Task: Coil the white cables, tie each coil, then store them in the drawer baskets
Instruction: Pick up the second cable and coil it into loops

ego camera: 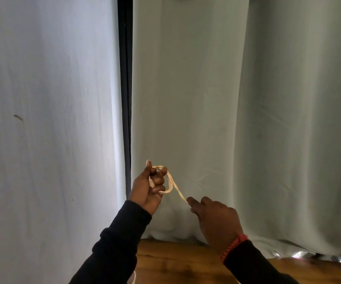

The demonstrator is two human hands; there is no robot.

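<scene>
My left hand [148, 188] is raised in front of the curtain, its fingers curled through a small coil of white cable [170, 184]. From the coil one strand runs down and to the right into my right hand [214, 220], which pinches its end between thumb and fingers. The strand is stretched nearly taut between the two hands. Both arms wear dark sleeves, and a red bracelet sits on my right wrist. A short bit of white cable [134, 277] shows at the bottom edge by my left sleeve. No drawer or basket is in view.
Pale curtains [206, 99] hang close in front, with a dark vertical frame [125, 89] between two panels. A wooden floor [175, 261] shows below the hands. The curtain hem bunches on it behind my right hand.
</scene>
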